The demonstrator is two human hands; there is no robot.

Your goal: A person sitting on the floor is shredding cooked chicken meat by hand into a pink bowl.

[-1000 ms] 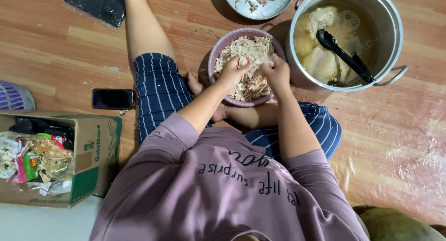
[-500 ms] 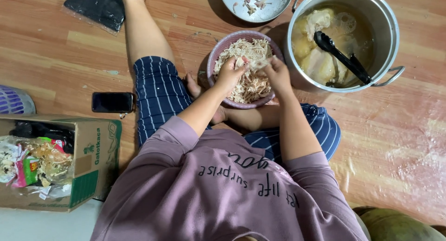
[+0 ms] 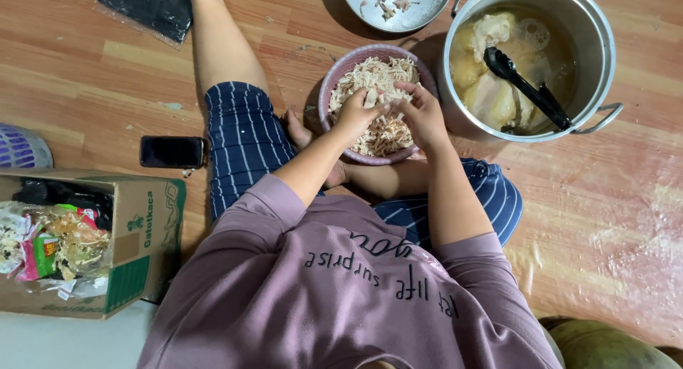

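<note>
Both our hands meet over the pink bowl (image 3: 334,91): left hand (image 3: 356,111) and right hand (image 3: 421,113) pinch a piece of the shredded chicken (image 3: 380,74) between fingertips. We sit on a wooden floor (image 3: 85,63). Since a moment ago, little has shifted. We count one steel pot (image 3: 601,49) with black tongs (image 3: 526,88), one cardboard box (image 3: 142,234), one plate (image 3: 420,13), one phone (image 3: 171,152).
</note>
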